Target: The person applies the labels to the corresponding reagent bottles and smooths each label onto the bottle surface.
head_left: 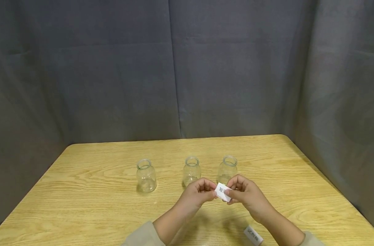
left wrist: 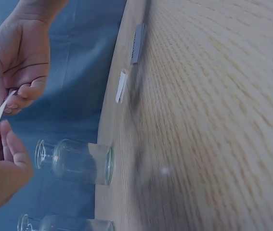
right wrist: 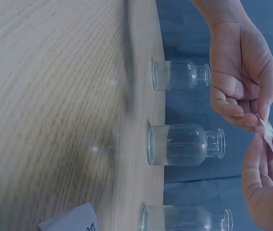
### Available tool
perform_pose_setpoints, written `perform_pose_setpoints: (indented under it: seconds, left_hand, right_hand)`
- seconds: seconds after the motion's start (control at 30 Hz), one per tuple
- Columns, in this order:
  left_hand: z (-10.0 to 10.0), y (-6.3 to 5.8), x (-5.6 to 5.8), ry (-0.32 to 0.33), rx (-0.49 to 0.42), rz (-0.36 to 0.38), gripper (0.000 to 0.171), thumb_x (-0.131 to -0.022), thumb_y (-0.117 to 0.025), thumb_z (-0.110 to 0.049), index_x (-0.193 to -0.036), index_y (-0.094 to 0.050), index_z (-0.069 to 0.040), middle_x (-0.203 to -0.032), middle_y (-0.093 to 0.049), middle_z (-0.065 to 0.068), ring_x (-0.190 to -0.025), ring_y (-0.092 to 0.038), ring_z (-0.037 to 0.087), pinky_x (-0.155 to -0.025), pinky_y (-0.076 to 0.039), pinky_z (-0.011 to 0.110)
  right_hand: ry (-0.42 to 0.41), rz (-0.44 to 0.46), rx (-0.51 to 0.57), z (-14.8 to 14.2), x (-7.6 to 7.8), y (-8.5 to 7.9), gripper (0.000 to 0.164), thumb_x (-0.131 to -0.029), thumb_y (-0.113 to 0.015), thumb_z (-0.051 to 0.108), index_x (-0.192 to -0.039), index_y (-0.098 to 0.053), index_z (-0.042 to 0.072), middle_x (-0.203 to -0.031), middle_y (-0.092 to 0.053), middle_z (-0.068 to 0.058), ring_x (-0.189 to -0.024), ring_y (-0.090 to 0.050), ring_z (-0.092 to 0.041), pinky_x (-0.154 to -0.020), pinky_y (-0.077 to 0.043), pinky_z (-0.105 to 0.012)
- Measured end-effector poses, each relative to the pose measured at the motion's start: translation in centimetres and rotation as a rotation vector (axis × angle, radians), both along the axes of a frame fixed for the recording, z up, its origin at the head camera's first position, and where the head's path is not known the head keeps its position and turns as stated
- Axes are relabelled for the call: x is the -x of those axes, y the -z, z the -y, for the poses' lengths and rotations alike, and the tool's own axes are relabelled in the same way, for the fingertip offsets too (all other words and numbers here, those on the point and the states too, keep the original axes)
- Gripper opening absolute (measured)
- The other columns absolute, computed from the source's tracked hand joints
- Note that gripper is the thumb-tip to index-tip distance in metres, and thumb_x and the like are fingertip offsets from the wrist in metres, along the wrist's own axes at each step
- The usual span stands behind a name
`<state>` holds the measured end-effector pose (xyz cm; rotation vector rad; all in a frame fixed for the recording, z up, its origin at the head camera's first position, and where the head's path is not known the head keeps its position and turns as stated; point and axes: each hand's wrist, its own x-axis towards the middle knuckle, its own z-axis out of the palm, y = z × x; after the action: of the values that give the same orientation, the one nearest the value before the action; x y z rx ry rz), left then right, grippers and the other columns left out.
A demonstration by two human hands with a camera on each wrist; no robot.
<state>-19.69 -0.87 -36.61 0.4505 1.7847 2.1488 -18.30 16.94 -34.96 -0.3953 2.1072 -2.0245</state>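
A small white label (head_left: 223, 192) with black print is held up over the table between both hands. My left hand (head_left: 193, 195) pinches its left edge between thumb and fingers. On its other side, my right hand (head_left: 247, 195) grips it, thumb across the printed face. Seen nearly edge-on in the right wrist view, the label (right wrist: 268, 135) looks thin. Behind the hands stand three clear glass jars, all open-mouthed and upright: a left jar (head_left: 146, 177), a middle jar (head_left: 191, 169) and a right jar (head_left: 228, 169). The hands partly cover the lower parts of the middle and right ones.
Another printed white label (head_left: 253, 235) lies on the wooden table (head_left: 82, 194) near the right forearm. A further white piece (left wrist: 121, 86) lies on the wood in the left wrist view. Dark cloth curtains (head_left: 119, 75) enclose the table's back and sides.
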Motion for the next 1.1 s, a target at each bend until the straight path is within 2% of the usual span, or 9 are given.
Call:
perform_pose_setpoints:
  seconds: [0.1, 0.37, 0.53, 0.67, 0.8, 0.93, 1.1]
  left_hand:
    - [0.2, -0.1, 0.0, 0.001, 0.016, -0.005, 0.019, -0.077, -0.057, 0.001, -0.095, -0.052, 0.007, -0.084, -0.051, 0.006, -0.076, -0.048, 0.014, -0.073, -0.043, 0.025]
    - [0.7, -0.3, 0.3, 0.070, 0.080, -0.029, 0.017, -0.080, -0.056, -0.002, -0.096, -0.052, 0.006, -0.085, -0.051, 0.006, -0.078, -0.049, 0.015, -0.077, -0.044, 0.030]
    - [0.7, -0.2, 0.4, 0.045, 0.086, 0.002, 0.018, -0.079, -0.056, -0.002, -0.096, -0.052, 0.005, -0.084, -0.050, 0.006, -0.078, -0.049, 0.015, -0.077, -0.044, 0.030]
    - [0.6, 0.1, 0.4, 0.027, 0.072, 0.045, 0.020, -0.079, -0.057, 0.000, -0.097, -0.051, 0.005, -0.081, -0.050, 0.004, -0.075, -0.050, 0.014, -0.073, -0.044, 0.026]
    - [0.5, 0.5, 0.3, 0.044, 0.058, 0.075, 0.020, -0.078, -0.058, 0.000, -0.097, -0.050, 0.005, -0.079, -0.051, 0.004, -0.073, -0.052, 0.013, -0.071, -0.044, 0.025]
    - [0.4, 0.7, 0.2, 0.060, 0.071, 0.063, 0.018, -0.078, -0.058, -0.001, -0.094, -0.052, 0.005, -0.078, -0.052, 0.004, -0.073, -0.053, 0.014, -0.072, -0.045, 0.027]
    - [0.6, 0.7, 0.3, 0.070, 0.106, 0.035, 0.015, -0.079, -0.056, -0.003, -0.092, -0.053, 0.004, -0.080, -0.052, 0.004, -0.073, -0.052, 0.014, -0.071, -0.044, 0.027]
  right_hand:
    - [-0.025, -0.005, -0.021, 0.0, -0.1, 0.1, 0.021, -0.080, -0.057, 0.002, -0.092, -0.044, -0.009, -0.079, -0.048, -0.006, -0.072, -0.050, -0.017, -0.064, -0.047, -0.027]
    - [-0.057, -0.045, -0.101, 0.2, 0.3, 0.2, 0.031, -0.081, -0.058, 0.007, -0.104, -0.045, -0.010, -0.078, -0.050, -0.007, -0.072, -0.050, -0.016, -0.064, -0.046, -0.028]
    - [-0.075, -0.048, -0.135, 0.3, 0.5, 0.2, 0.029, -0.080, -0.058, 0.005, -0.103, -0.048, -0.010, -0.075, -0.051, -0.007, -0.071, -0.051, -0.016, -0.064, -0.046, -0.027]
    - [-0.033, -0.048, -0.115, 0.4, 0.5, 0.3, 0.025, -0.081, -0.057, 0.005, -0.098, -0.045, -0.010, -0.076, -0.049, -0.007, -0.071, -0.050, -0.016, -0.063, -0.047, -0.027]
    - [0.021, -0.051, -0.084, 0.6, 0.4, 0.3, 0.021, -0.082, -0.053, 0.003, -0.093, -0.041, -0.010, -0.075, -0.046, -0.008, -0.070, -0.048, -0.017, -0.062, -0.047, -0.027]
    - [0.039, -0.041, -0.057, 0.8, 0.4, 0.3, 0.020, -0.081, -0.052, 0.001, -0.090, -0.039, -0.012, -0.075, -0.044, -0.007, -0.070, -0.049, -0.018, -0.064, -0.048, -0.028]
    - [0.019, -0.029, -0.026, 0.8, 0.5, 0.3, 0.020, -0.080, -0.053, 0.000, -0.090, -0.040, -0.011, -0.076, -0.046, -0.008, -0.070, -0.051, -0.018, -0.064, -0.048, -0.029]
